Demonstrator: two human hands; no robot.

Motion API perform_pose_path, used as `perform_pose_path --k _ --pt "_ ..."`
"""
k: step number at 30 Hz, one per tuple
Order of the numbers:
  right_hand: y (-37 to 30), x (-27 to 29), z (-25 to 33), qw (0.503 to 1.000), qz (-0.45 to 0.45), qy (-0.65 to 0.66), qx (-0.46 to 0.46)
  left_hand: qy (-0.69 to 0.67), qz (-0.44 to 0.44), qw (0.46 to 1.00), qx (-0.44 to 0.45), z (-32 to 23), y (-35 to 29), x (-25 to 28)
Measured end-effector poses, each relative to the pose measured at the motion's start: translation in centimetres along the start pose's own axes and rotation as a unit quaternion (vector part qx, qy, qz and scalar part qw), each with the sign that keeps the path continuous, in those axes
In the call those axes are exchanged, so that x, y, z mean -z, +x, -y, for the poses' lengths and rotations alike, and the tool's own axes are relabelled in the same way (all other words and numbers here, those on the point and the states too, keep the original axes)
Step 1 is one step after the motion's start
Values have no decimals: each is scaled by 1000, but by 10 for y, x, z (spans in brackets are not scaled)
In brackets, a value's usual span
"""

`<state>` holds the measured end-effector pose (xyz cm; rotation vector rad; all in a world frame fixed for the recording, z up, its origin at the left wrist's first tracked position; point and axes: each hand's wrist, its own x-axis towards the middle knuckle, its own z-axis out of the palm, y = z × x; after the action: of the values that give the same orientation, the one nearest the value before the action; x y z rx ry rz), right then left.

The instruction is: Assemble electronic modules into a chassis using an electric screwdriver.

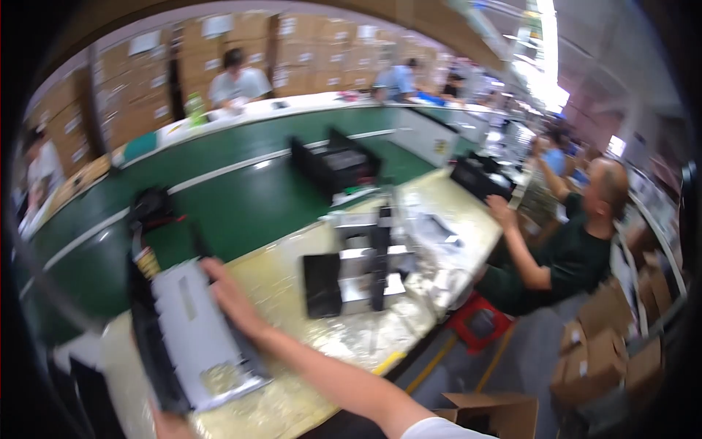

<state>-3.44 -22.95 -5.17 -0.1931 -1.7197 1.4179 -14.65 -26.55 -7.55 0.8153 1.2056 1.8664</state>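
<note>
A black casing with a light grey metal panel lies at the left of the bench, its long side running away from me. The panel has a narrow slot and a rough-edged opening near its close end. My right hand grips the casing's right side, fingertips at the panel's edge. At the lower edge, my left hand is by the casing's near left corner; its fingers are hidden. Blur hides fine detail.
Right of the casing are a black plate, a long black strip and clear bags. Another black casing sits on the green conveyor. A co-worker sits at the right, near a red stool and cardboard boxes.
</note>
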Motion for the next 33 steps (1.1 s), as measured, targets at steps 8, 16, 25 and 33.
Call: perform_pose_path --k 8,16,25,33 --pt "-1 35 43 991 -85 76 -74 315 -177 918 -160 -62 -76 113" --pt "-23 51 18 974 -156 41 -156 475 -176 835 -216 -136 69 111" --pt "-74 15 60 974 -139 -26 -176 814 -192 549 -10 -156 157 62" --pt "-90 -9 93 970 -142 -43 -194 746 -210 610 166 -151 180 89"
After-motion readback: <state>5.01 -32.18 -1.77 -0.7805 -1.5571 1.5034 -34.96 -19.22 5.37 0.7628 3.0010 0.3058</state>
